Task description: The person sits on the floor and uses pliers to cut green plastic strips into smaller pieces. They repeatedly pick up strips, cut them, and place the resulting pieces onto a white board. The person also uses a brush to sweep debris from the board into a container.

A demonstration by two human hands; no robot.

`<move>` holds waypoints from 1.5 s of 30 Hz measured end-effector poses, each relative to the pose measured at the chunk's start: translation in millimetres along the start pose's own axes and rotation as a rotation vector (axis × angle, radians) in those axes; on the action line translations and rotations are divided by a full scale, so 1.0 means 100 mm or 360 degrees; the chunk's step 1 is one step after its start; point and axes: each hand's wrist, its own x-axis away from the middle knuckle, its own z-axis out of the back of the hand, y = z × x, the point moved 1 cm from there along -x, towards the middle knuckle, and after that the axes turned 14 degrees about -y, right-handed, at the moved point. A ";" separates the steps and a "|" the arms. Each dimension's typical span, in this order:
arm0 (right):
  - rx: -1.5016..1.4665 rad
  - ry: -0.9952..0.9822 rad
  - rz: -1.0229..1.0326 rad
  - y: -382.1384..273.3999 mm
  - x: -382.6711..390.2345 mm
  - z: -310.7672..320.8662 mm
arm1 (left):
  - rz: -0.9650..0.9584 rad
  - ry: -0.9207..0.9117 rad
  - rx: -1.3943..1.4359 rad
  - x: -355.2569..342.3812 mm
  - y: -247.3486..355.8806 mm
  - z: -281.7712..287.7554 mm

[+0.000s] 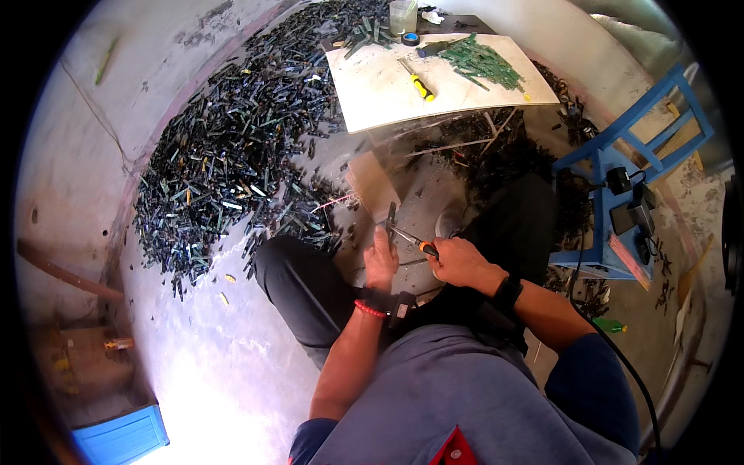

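Note:
In front of my lap, my left hand [380, 260] is closed on a small dark narrow strip [392, 211], which points up and away from me. My right hand [463, 262] grips a screwdriver [427, 248] by its orange and black handle. The screwdriver's metal shaft runs left to the strip, and its tip is at or against the strip just above my left fingers. Exact contact is too small to make out.
A huge pile of dark strips [232, 147] covers the floor ahead and left. The pale board table [372, 101] bears green strips [484, 62], a yellow-black screwdriver [419, 82], tape [410, 39] and a cup [403, 17]. A blue chair [604, 155] with black adapters stands right. Cardboard [372, 186] lies ahead.

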 end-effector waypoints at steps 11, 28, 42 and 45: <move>-0.1775 -0.0655 -0.0221 -0.19 0.04 -0.06 | 0.0079 -0.0043 0.0239 -0.02 -0.03 0.04; -0.2565 -0.1037 -0.0131 -0.37 0.03 0.00 | -0.0199 0.0063 -0.0143 -0.03 -0.01 0.00; 0.0272 0.0097 0.0064 -0.12 -0.07 -0.05 | -0.0328 0.0068 -0.0318 -0.24 -0.36 0.12; 0.0056 -0.0131 0.0101 -0.04 -0.11 0.01 | -0.0230 0.0053 -0.0233 -0.22 -0.31 0.06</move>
